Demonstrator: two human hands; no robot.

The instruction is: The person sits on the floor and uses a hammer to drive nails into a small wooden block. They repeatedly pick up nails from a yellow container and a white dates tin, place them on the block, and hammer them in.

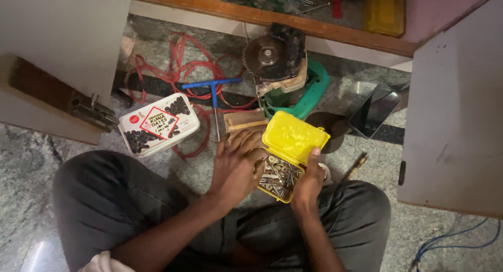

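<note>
From the left, we see a white rounded-rectangular lidded food tub (159, 124) with a red diamond label and dark fruit pictured on it, lying on the speckled stone floor (31, 167) beside a tangle of red cable (178, 68) and a blue T-handled tool (213, 89). Our left hand (236, 167) rests against the left side of the small yellow plastic hinged box (288, 154), its fingers (250, 142) spread and curled toward the metal screws and bits (280, 178) inside; whether they pinch one we cannot tell. The box sits between both hands, its long axis running away from us, lid tipped back. Our right hand (309, 180) clamps the box's right edge, thumb on the rim. Further right lie a green-handled circular saw (283, 62) and a dark phone (374, 109)
</note>
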